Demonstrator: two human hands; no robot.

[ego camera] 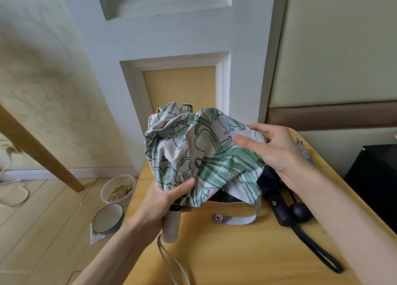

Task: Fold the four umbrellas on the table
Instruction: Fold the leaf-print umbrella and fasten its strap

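The green-patterned umbrella (193, 147) is held above the near left part of the worktop (236, 252), its canopy collapsed but loose and crumpled. It is gripped by the left hand (165, 201) where the cloth meets the pale handle (170, 226), with the thumb pressed on the fabric. The right hand (277, 149) is laid on the right side of the canopy with its fingers spread fairly wide and mostly straight; they are blurred. The closing strap (234, 218) trails onto the worktop beneath. A dark umbrella (277, 201) and a black knob (299, 212) lie just beside it, to the right.

The step in hand is judged to be the gathering of the panels. It is best done if the stem is steadied by the left hand while each panel is pulled flat and laid round in one direction. The strap should be left outside the folds, to be wrapped last, and the ribs should not be forced.
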